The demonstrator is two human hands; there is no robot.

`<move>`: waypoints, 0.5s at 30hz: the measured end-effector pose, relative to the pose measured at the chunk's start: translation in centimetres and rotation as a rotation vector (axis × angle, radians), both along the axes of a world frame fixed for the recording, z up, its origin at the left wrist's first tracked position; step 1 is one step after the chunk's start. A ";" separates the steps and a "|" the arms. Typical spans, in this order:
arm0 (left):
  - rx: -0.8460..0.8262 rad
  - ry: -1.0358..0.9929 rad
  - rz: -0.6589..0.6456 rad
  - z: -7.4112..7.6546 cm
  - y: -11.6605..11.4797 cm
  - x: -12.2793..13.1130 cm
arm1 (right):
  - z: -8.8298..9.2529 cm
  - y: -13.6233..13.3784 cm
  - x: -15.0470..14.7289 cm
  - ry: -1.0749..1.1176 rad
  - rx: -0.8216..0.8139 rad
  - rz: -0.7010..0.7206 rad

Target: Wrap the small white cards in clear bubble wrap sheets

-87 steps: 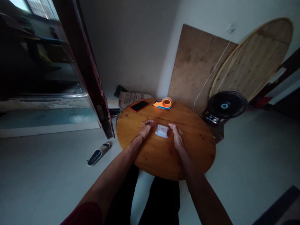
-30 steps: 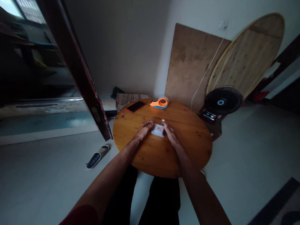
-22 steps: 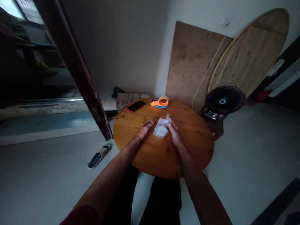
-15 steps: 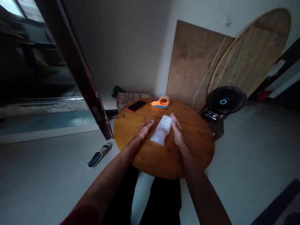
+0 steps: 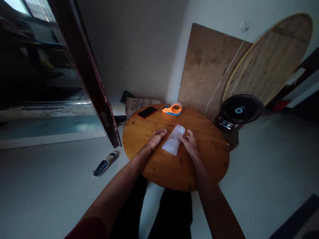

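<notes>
On the round wooden table [image 5: 209, 156] lies a pale, translucent bubble-wrap pouch [image 5: 173, 142], slanting away from me to the right. What it contains, if anything, I cannot make out. My left hand [image 5: 157, 136] rests just left of it, fingers stretched out and apart from the wrap. Against the pouch's right edge is my right hand [image 5: 190, 142], its thumb side touching the plastic and its fingers apart. Beyond the pouch stands an orange tape dispenser [image 5: 171, 109] with a roll of clear tape.
A red-edged phone [image 5: 147, 112] lies near the table's far left edge. Behind the table are printed cardboard [image 5: 139, 103] and a leaning brown board [image 5: 206, 63]. A black fan [image 5: 238, 110] stands at right. A slipper [image 5: 105, 164] lies on the floor at left.
My right hand has drawn back toward me along the pouch's right edge and its fingers have bent. The pouch's upper part now looks smoother and narrower. My left hand stays close to its place.
</notes>
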State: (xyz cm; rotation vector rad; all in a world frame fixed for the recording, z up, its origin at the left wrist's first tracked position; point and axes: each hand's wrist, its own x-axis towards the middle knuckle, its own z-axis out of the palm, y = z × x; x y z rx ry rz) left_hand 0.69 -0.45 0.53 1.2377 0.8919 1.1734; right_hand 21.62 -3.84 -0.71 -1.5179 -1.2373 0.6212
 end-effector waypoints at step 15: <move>0.089 0.009 -0.174 0.1 -0.8 0.0 | 1.0 -0.2 -1.9 0.150 0.163 0.053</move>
